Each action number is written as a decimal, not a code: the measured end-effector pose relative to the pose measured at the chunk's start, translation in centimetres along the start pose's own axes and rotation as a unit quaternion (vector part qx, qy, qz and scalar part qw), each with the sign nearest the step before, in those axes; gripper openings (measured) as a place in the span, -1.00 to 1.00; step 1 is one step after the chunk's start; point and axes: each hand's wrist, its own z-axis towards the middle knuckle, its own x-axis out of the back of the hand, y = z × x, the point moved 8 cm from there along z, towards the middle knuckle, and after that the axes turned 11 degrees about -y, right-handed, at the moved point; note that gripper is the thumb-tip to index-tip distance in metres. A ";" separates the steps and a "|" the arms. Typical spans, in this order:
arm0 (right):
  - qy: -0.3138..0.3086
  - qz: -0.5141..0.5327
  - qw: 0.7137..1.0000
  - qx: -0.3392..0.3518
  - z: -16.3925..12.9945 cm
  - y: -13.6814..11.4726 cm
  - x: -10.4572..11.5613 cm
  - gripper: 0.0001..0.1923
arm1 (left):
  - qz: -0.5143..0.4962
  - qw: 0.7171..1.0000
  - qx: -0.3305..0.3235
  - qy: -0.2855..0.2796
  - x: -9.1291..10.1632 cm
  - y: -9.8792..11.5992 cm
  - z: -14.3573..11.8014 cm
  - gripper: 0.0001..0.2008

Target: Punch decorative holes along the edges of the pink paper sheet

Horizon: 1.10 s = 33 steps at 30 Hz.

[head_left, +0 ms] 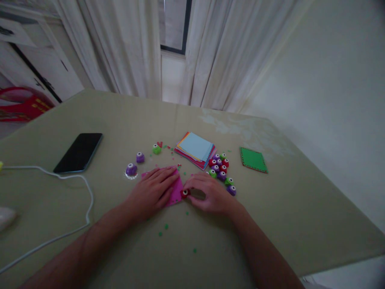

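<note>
Two hands meet at the pink paper [177, 192]: left hand [155, 190] flat on it, right hand [207, 193] apparently pinching a red punch [184, 193] at its edge.

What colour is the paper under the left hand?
Pink paper, flat under the left hand; seen in the head view.

Our left hand [155, 190] covers most of the pink paper [177, 192], so we see only its edges. Our right hand [210, 194] hides nearly all of the red punch [184, 193] (perhaps pinched; we cannot tell). The white cable [69, 176] runs off the left edge, where a pale blurred object [6, 218] is cut off.
</note>
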 end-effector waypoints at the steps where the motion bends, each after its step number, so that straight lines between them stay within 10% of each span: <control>1: 0.000 0.001 1.000 -0.001 0.0 0.0 0.0 -0.78 | 0.001 1.000 0.000 0.001 0.0 0.0 0.0 -0.49; 33: 0.001 0.017 1.000 -0.024 -0.4 0.3 0.5 -0.71 | -0.023 0.978 -0.137 0.155 5.6 4.1 -1.2 -0.80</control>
